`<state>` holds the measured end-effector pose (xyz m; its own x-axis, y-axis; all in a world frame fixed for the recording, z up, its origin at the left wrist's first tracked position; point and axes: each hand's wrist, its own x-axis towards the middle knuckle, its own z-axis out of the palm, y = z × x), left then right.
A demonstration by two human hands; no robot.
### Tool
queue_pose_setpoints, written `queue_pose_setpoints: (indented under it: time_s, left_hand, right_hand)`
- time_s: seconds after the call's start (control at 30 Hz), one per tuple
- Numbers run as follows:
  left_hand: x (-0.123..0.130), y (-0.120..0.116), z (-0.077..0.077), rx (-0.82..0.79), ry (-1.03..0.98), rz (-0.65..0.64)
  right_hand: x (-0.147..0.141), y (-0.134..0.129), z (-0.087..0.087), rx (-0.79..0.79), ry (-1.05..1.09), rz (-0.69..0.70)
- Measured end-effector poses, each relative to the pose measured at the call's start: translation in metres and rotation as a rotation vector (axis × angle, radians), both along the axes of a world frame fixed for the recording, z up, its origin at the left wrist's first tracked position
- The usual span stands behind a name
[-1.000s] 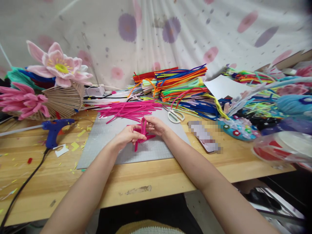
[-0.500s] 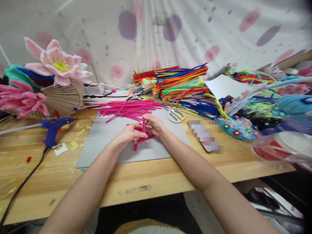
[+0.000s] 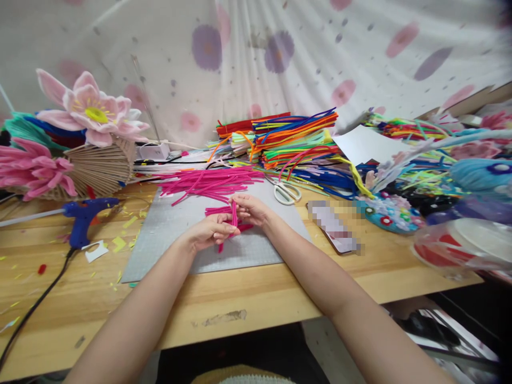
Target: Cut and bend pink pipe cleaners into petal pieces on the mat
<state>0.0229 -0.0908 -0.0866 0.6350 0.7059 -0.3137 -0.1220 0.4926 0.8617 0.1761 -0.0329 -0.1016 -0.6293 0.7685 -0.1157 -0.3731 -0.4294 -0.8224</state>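
Between my two hands a short magenta pipe cleaner piece (image 3: 234,213) stands nearly upright, looking folded or doubled. My left hand (image 3: 216,230) pinches its lower end with thumb and fingers. At its upper end, the fingertips of my right hand (image 3: 250,209) are closed on it. Other short magenta pieces (image 3: 216,210) lie on the grey cutting mat (image 3: 168,242) under and behind my hands, partly hidden by them. Beyond, a pile of long magenta pipe cleaners (image 3: 212,180) spreads over the mat's far edge.
White-handled scissors (image 3: 287,193) lie right of the pile, with a phone (image 3: 334,226) nearer me. A blue glue gun (image 3: 82,221) and its cord are at the left. Pipe cleaner bundles (image 3: 296,133) are stacked behind. Fuzzy flowers (image 3: 94,109) stand far left, a clear tub (image 3: 460,245) right.
My hands still hold the magenta piece between them, the left fingers now further down round its lower end. The whole view has shifted slightly.
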Motion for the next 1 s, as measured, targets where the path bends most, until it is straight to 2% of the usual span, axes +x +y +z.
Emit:
queue_pose_setpoints:
  time_s: [0.23, 0.4, 0.47, 0.57, 0.67, 0.73, 0.83, 0.93, 1.0]
  left_hand:
    - [0.0, -0.001, 0.002, 0.051, 0.059, 0.038]
    - [0.0, -0.001, 0.005, 0.078, 0.109, 0.113]
    - [-0.003, 0.001, 0.005, 0.135, 0.143, 0.206]
    - [-0.01, 0.007, 0.002, 0.235, 0.163, 0.422]
    - [-0.02, 0.013, 0.0, 0.271, 0.228, 0.552]
    - [-0.026, 0.017, -0.001, 0.321, 0.331, 0.611]
    - [-0.033, 0.019, -0.004, 0.51, 0.577, 0.661]
    - [-0.038, 0.019, -0.005, 0.703, 0.989, 0.624]
    - [-0.042, 0.019, -0.003, 0.739, 1.255, 0.567]
  right_hand:
    - [-0.002, -0.001, 0.001, 0.052, -0.026, -0.069]
    - [-0.004, 0.001, 0.0, 0.217, -0.093, -0.242]
    - [-0.004, 0.004, -0.001, 0.255, -0.118, -0.328]
    - [-0.002, 0.009, -0.004, 0.27, -0.175, -0.432]
    - [-0.001, 0.012, -0.007, 0.355, -0.299, -0.461]
    - [-0.003, 0.012, -0.011, 0.478, -0.389, -0.447]
    - [-0.005, 0.01, -0.016, 0.699, -0.537, -0.421]
    - [-0.006, 0.008, -0.021, 0.856, -0.713, -0.365]
    - [-0.005, 0.006, -0.023, 0.889, -0.785, -0.325]
